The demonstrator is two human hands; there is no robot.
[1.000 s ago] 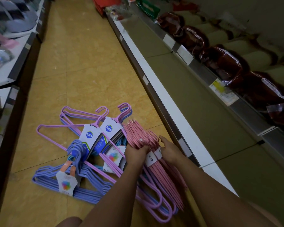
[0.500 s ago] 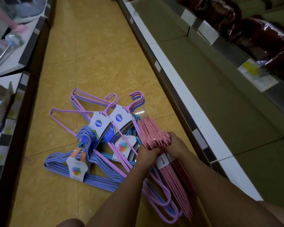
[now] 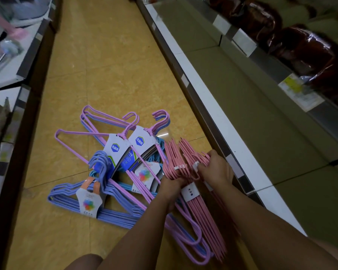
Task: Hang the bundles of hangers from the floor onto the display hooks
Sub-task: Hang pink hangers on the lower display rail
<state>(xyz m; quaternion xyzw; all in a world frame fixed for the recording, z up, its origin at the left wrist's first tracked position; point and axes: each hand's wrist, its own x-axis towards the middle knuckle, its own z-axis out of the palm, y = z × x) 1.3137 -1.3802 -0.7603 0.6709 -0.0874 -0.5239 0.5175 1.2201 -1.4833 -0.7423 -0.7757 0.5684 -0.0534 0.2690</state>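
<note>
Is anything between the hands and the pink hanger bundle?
No. Both the left hand and right hand already grip the pink hanger bundle directly. It lies partly over the purple hangers. No display hooks are in view.

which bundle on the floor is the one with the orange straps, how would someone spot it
Look at the yellow floor between the shelves, at the hanger pile's near-left edge. The blue bundle lies flat there, alone in having orange straps above its white card.
</note>
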